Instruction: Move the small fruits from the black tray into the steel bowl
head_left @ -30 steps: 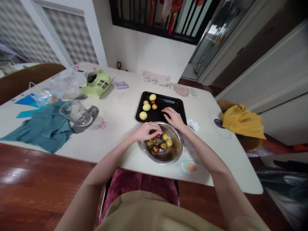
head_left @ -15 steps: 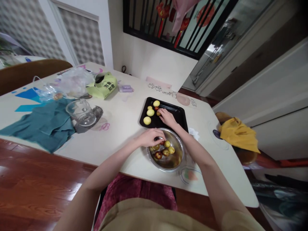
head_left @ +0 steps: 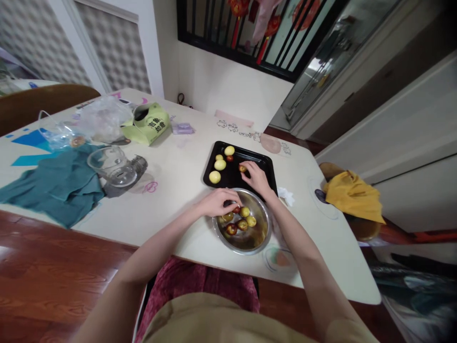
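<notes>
The right hand [head_left: 257, 177] pinches a brownish fruit [head_left: 242, 168] over the black tray [head_left: 232, 180] — left hand [head_left: 217, 202] at the bowl's [head_left: 256, 238] ten o'clock, its grip unclear.

We look from one camera worn on the head, facing forward and down across the counter [head_left: 171, 176]. The shirt [head_left: 207, 324] fills our bottom edge, closest to us; the bowl [head_left: 255, 239] sits just below our centre, the tray [head_left: 231, 181] a little beyond. Our wide, slanted view reaches the barred window [head_left: 221, 53] above and floor [head_left: 53, 276] at lower left.
</notes>
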A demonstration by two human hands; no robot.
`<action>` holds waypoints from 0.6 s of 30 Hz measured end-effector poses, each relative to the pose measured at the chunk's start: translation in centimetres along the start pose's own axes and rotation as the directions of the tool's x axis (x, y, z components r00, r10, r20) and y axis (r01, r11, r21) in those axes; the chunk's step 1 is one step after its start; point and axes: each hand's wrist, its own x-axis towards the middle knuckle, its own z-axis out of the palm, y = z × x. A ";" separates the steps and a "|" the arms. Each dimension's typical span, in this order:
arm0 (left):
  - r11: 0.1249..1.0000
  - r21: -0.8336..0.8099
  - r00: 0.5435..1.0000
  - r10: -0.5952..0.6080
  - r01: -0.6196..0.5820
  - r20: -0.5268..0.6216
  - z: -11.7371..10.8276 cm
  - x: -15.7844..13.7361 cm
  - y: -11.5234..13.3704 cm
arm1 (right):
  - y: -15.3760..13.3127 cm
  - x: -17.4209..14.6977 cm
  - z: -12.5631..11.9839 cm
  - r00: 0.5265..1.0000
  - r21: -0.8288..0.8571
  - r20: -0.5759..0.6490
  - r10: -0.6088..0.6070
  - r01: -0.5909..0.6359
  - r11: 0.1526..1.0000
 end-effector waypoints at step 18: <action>0.991 0.071 0.955 0.128 -0.113 -0.268 -0.6 -1.1 -0.3 | -8.5 -8.4 -6.7 0.929 0.403 0.211 -0.303 0.199 0.893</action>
